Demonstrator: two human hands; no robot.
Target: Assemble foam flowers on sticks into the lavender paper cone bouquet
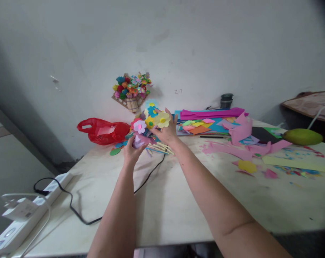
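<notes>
A bunch of paper flowers (150, 123) in yellow, blue, lilac, red and cream stands near the back of the table, between my hands. My left hand (132, 152) curls around the lilac flowers at the lower left of the bunch. On the other side, my right hand (167, 132) has its fingers spread behind and beside a cream flower (161, 120), touching the bunch. Pale thin sticks (161, 147) lie at the bunch's lower right. What supports the bunch is hidden by the blooms and hands.
A red plastic bag (105, 132) lies left of the flowers. Folded coloured paper (210, 114), pink scraps (232, 149) and a green-yellow fruit (302, 137) are on the right. A power strip (53, 186) with a black cord (79, 215) runs along the left. A flower basket (132, 104) hangs on the wall.
</notes>
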